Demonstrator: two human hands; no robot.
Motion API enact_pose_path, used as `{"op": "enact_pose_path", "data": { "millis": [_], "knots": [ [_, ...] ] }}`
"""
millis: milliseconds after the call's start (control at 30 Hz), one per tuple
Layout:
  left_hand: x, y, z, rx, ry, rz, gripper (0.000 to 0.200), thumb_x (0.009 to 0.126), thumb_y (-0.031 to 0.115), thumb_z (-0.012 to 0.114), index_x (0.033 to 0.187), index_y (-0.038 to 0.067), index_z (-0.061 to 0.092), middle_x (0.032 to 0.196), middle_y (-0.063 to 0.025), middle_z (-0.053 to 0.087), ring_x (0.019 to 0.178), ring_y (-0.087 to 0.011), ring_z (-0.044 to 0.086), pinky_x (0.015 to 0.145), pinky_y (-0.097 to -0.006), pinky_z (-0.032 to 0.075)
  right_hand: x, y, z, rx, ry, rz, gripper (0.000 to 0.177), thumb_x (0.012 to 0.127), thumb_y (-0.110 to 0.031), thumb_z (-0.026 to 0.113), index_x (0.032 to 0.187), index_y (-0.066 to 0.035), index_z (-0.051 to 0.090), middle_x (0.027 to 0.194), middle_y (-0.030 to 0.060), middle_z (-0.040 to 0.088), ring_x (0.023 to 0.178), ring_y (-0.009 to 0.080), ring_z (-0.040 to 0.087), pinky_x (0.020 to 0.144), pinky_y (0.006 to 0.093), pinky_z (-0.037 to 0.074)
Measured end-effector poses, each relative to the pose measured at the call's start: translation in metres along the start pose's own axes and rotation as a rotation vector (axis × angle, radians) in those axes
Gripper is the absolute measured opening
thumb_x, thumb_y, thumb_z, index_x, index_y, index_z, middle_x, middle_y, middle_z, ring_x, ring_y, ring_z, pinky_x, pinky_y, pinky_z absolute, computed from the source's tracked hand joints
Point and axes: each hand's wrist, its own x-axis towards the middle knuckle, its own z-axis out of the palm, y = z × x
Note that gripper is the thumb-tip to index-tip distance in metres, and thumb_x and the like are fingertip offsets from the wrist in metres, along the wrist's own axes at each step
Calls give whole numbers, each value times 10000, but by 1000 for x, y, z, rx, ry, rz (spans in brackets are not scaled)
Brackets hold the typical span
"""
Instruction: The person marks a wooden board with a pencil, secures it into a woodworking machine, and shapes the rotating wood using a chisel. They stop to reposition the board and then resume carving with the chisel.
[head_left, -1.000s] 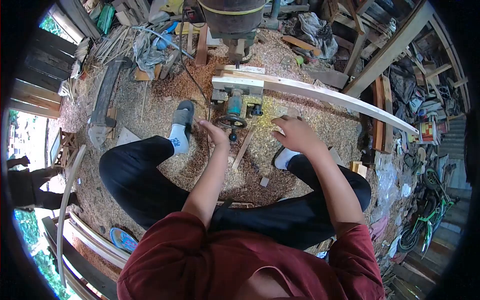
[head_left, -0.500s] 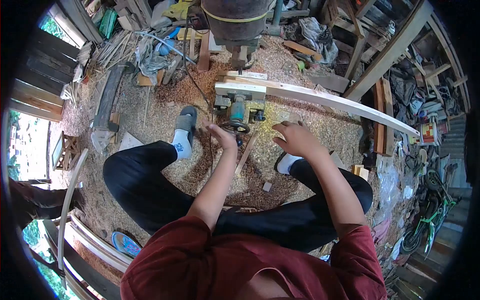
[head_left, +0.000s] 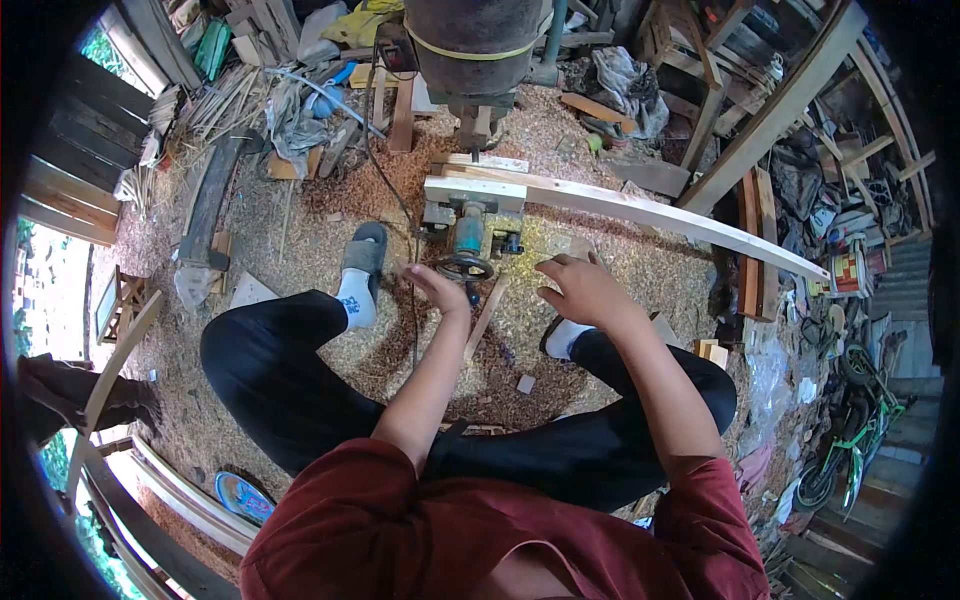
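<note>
My left hand (head_left: 441,291) is held with fingers stretched out, right beside the black handwheel (head_left: 465,267) of a machine, overlapping its left edge in this view. To the right, my right hand (head_left: 590,291) hovers with fingers spread and nothing in it. Above the handwheel is a teal vise body (head_left: 468,236). A long pale wooden beam (head_left: 640,208) lies across the machine under its bit and runs off to the right. Over it stands the large dark motor housing (head_left: 470,40) with a yellow band.
Wood shavings (head_left: 400,400) cover the floor. A thin wood offcut (head_left: 485,320) lies near the handwheel. A cable (head_left: 385,185) hangs left of the machine. A green motorcycle (head_left: 850,440) stands at right. At left, a person's dark-clothed leg (head_left: 90,395) shows near a curved wooden strip (head_left: 118,365).
The view has shifted slightly. My left hand has dropped a little relative to the handwheel. At the far left, the curved wooden strip has tilted and moved left. The beam stays in place.
</note>
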Motion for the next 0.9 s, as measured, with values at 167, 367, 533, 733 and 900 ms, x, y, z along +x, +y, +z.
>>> {"op": "enact_pose_path", "data": {
  "millis": [167, 367, 533, 733, 900],
  "knots": [
    [-5, 3, 4, 28, -65, 108, 931, 1051, 709, 197, 1653, 7, 92, 1729, -219, 40, 1601, -350, 72, 1294, -462, 64, -1, -1, 2, 8, -8, -1, 399, 989, -323, 629, 1317, -96, 620, 1282, 169, 664, 1195, 379, 641, 1115, 629, 390],
    [-2, 7, 0, -82, -32, 117, 907, 1055, 701, 201, 1657, 29, 108, 1723, -234, 54, 1595, -383, 76, 1285, -499, 90, -3, 1, 3, 34, 19, -22, 397, 988, -324, 624, 1302, -80, 612, 1255, 170, 667, 1179, 386, 647, 1111, 686, 371],
    [-7, 9, 1, -27, -101, 141, 883, 1067, 675, 187, 1654, 19, 110, 1723, -235, 50, 1598, -369, 84, 1290, -474, 84, -4, -3, -2, 1, -11, -9, 414, 986, -333, 621, 1315, -81, 607, 1283, 161, 661, 1203, 384, 636, 1135, 700, 342],
    [1, -10, 4, -2, -30, 49, 927, 1050, 710, 195, 1656, 17, 80, 1723, -237, 49, 1605, -350, 58, 1291, -471, 69, -2, -4, -2, 11, -44, -15, 440, 992, -335, 611, 1356, -89, 589, 1320, 177, 649, 1232, 386, 623, 1141, 710, 330],
    [-12, 7, 5, 47, -78, 12, 924, 1046, 718, 213, 1664, 45, 73, 1725, -230, 51, 1605, -356, 52, 1290, -474, 74, -2, 3, 2, 11, -72, -23, 461, 996, -345, 609, 1384, -99, 571, 1324, 177, 645, 1240, 387, 617, 1140, 720, 321]
  ]
}}
